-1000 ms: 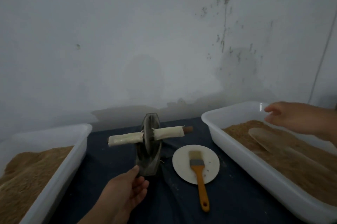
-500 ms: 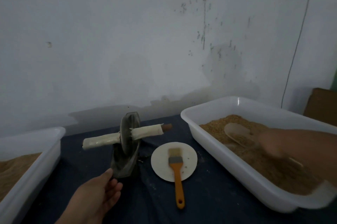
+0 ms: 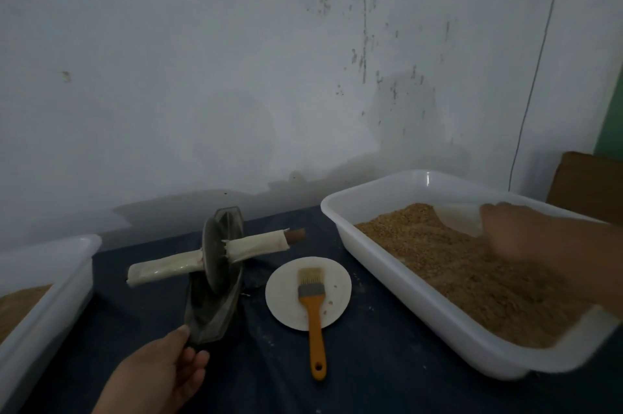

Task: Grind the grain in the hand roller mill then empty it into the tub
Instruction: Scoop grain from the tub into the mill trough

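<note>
Wall [image 3: 202, 76]: pale, stained, flaking | cable [image 3: 536, 69]: hanging at right | tablecloth [image 3: 371, 363]: dark blue | light: dim

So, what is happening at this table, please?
A person is working with grain. The left hand holds the near tip of the dark boat-shaped metal roller mill, whose wheel stands upright in the trough. The right hand is inside the white plastic tub on the right, over the brown grain and next to a pale scoop. It is blurred, so its grip is unclear. An orange-handled brush lies on a round white plate.
</note>
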`<state>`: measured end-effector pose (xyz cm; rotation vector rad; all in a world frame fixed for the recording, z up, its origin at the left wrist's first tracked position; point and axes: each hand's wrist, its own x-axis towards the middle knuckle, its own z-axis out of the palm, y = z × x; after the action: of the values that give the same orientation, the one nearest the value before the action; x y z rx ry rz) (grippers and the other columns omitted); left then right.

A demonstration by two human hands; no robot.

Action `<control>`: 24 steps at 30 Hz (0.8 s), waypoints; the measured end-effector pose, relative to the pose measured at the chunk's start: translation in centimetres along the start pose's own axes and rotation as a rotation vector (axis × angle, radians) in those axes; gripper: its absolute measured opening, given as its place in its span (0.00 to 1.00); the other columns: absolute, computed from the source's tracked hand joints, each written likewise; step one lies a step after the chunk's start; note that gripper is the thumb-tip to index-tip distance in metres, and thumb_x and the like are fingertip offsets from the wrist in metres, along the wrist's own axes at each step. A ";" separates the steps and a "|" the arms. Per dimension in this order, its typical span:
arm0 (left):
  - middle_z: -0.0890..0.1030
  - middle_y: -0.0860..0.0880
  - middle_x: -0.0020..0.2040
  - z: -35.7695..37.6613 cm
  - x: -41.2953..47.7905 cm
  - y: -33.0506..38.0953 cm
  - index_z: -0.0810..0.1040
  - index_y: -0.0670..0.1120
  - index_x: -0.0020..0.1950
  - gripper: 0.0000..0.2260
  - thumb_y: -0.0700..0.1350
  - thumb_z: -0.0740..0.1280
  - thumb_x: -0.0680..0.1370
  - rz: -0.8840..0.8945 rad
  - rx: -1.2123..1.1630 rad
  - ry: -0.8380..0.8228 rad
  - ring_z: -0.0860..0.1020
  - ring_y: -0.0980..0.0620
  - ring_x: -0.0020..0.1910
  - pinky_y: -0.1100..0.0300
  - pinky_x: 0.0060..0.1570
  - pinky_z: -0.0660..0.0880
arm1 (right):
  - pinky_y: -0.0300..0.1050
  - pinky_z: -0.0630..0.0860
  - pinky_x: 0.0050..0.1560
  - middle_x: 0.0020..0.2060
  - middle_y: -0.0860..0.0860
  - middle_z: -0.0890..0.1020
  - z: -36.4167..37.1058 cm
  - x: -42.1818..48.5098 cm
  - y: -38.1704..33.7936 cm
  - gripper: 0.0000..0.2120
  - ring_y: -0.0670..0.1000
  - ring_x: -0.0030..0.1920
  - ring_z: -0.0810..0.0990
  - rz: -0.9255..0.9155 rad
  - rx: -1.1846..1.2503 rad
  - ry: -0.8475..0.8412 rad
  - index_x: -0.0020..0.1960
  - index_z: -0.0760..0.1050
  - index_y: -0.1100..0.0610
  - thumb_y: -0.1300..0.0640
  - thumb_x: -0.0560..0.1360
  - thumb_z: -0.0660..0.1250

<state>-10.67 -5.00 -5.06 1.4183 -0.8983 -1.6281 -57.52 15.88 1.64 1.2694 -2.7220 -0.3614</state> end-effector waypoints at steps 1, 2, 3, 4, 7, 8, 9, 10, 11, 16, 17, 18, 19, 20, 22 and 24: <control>0.73 0.42 0.35 -0.2 -0.1 -0.1 0.72 0.41 0.43 0.09 0.43 0.67 0.80 -0.008 0.005 -0.001 0.76 0.46 0.33 0.60 0.16 0.72 | 0.40 0.69 0.41 0.44 0.50 0.71 0.1 -0.7 -2.4 0.10 0.45 0.38 0.69 0.019 0.020 0.052 0.62 0.67 0.58 0.56 0.83 0.56; 0.74 0.42 0.36 -0.4 -0.2 -0.2 0.73 0.41 0.44 0.09 0.43 0.67 0.80 -0.010 0.008 -0.001 0.76 0.46 0.33 0.60 0.17 0.72 | 0.39 0.70 0.44 0.51 0.52 0.75 0.4 -0.8 -2.6 0.12 0.46 0.42 0.72 0.001 -0.014 -0.032 0.65 0.67 0.58 0.57 0.84 0.54; 0.74 0.42 0.36 -0.6 -0.4 -0.4 0.73 0.40 0.44 0.08 0.43 0.68 0.79 -0.008 0.012 -0.002 0.76 0.46 0.33 0.60 0.17 0.72 | 0.38 0.70 0.49 0.58 0.54 0.76 1.0 -1.0 -3.1 0.13 0.47 0.49 0.75 0.012 -0.044 -0.034 0.67 0.67 0.58 0.57 0.84 0.53; 0.74 0.42 0.35 -0.7 -0.5 -0.5 0.73 0.40 0.44 0.08 0.43 0.68 0.79 -0.004 0.020 0.000 0.76 0.45 0.33 0.60 0.17 0.73 | 0.37 0.70 0.54 0.62 0.54 0.76 1.0 -0.9 -3.2 0.13 0.48 0.55 0.76 -0.014 -0.052 -0.035 0.67 0.68 0.58 0.58 0.85 0.52; 0.74 0.42 0.34 -1.0 -0.8 -0.9 0.73 0.40 0.43 0.09 0.43 0.68 0.79 0.003 0.039 0.002 0.77 0.45 0.32 0.59 0.19 0.73 | 0.34 0.69 0.58 0.63 0.53 0.78 0.9 -0.9 -4.1 0.14 0.50 0.61 0.77 -0.021 0.091 -0.096 0.66 0.73 0.58 0.55 0.85 0.55; 0.74 0.41 0.34 -1.0 -0.9 -1.0 0.73 0.40 0.44 0.09 0.43 0.68 0.79 0.005 0.049 0.001 0.77 0.44 0.32 0.59 0.20 0.73 | 0.34 0.69 0.56 0.63 0.53 0.78 0.9 -1.0 -4.7 0.15 0.49 0.60 0.77 -0.060 0.159 -0.117 0.66 0.74 0.58 0.53 0.85 0.56; 0.75 0.41 0.35 -1.0 -1.0 -1.1 0.74 0.40 0.44 0.08 0.43 0.68 0.79 0.006 0.061 0.000 0.77 0.44 0.32 0.59 0.21 0.74 | 0.35 0.70 0.56 0.61 0.53 0.79 0.9 -0.8 -5.0 0.16 0.49 0.59 0.78 -0.103 0.192 -0.117 0.65 0.75 0.57 0.51 0.84 0.57; 0.75 0.41 0.35 -1.1 -1.1 -1.1 0.74 0.39 0.44 0.08 0.43 0.69 0.79 0.009 0.071 0.000 0.78 0.44 0.31 0.58 0.22 0.74 | 0.37 0.72 0.56 0.59 0.52 0.79 0.6 -0.9 -5.6 0.16 0.49 0.56 0.78 -0.111 0.233 -0.160 0.63 0.76 0.56 0.48 0.83 0.58; 0.75 0.41 0.34 -1.1 -1.1 -1.2 0.74 0.39 0.45 0.09 0.43 0.69 0.79 0.014 0.078 -0.002 0.78 0.44 0.31 0.58 0.22 0.74 | 0.39 0.73 0.55 0.55 0.51 0.80 0.4 -1.0 -6.0 0.14 0.48 0.53 0.78 -0.117 0.266 -0.175 0.59 0.77 0.54 0.46 0.82 0.59; 0.75 0.41 0.32 -1.4 -1.6 -1.4 0.75 0.39 0.44 0.08 0.43 0.69 0.79 0.050 0.082 -0.025 0.78 0.44 0.29 0.59 0.20 0.74 | 0.38 0.68 0.40 0.39 0.41 0.75 -0.2 -2.4 -8.8 0.12 0.41 0.40 0.74 -0.204 0.367 -0.154 0.39 0.72 0.43 0.39 0.78 0.62; 0.75 0.42 0.31 -1.5 -1.8 -1.4 0.75 0.39 0.44 0.09 0.43 0.69 0.79 0.056 0.081 -0.032 0.78 0.44 0.29 0.59 0.20 0.74 | 0.37 0.68 0.38 0.40 0.41 0.77 -0.4 -2.7 -9.3 0.12 0.41 0.40 0.75 -0.218 0.377 -0.167 0.41 0.74 0.44 0.39 0.78 0.62; 0.75 0.42 0.30 -1.5 -1.9 -1.4 0.75 0.39 0.43 0.09 0.43 0.68 0.79 0.062 0.083 -0.041 0.78 0.44 0.29 0.59 0.19 0.74 | 0.36 0.68 0.37 0.41 0.41 0.79 -0.6 -2.8 -9.7 0.11 0.40 0.41 0.76 -0.225 0.406 -0.183 0.43 0.77 0.45 0.40 0.78 0.63; 0.75 0.42 0.30 -1.5 -2.0 -1.4 0.75 0.39 0.43 0.09 0.43 0.68 0.79 0.064 0.085 -0.048 0.78 0.44 0.29 0.59 0.19 0.74 | 0.34 0.68 0.36 0.42 0.40 0.79 -0.8 -3.0 -10.0 0.10 0.39 0.42 0.76 -0.211 0.468 -0.212 0.44 0.78 0.45 0.41 0.77 0.64; 0.75 0.42 0.29 -1.5 -2.2 -1.4 0.75 0.39 0.43 0.09 0.43 0.68 0.79 0.064 0.085 -0.052 0.78 0.44 0.29 0.59 0.19 0.74 | 0.31 0.68 0.34 0.42 0.39 0.80 -0.9 -3.2 -10.2 0.08 0.39 0.42 0.77 -0.180 0.558 -0.243 0.43 0.78 0.44 0.43 0.77 0.66; 0.75 0.43 0.28 -1.6 -2.4 -1.3 0.74 0.39 0.42 0.09 0.43 0.68 0.79 0.064 0.083 -0.059 0.78 0.44 0.29 0.59 0.19 0.74 | 0.30 0.71 0.32 0.41 0.44 0.82 -1.0 -3.5 -10.5 0.06 0.41 0.39 0.79 -0.086 0.771 -0.305 0.42 0.81 0.46 0.48 0.76 0.70; 0.76 0.42 0.30 -1.6 -2.5 -1.2 0.75 0.40 0.43 0.09 0.44 0.68 0.79 0.067 0.087 -0.075 0.78 0.44 0.29 0.58 0.22 0.75 | 0.38 0.75 0.31 0.38 0.53 0.84 -1.2 -3.7 -10.5 0.06 0.48 0.33 0.81 0.040 1.022 -0.419 0.45 0.83 0.58 0.55 0.75 0.71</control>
<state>-9.04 -2.21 -5.25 1.3790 -1.0600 -1.6181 -47.15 12.03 0.05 1.3909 -3.4030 1.0188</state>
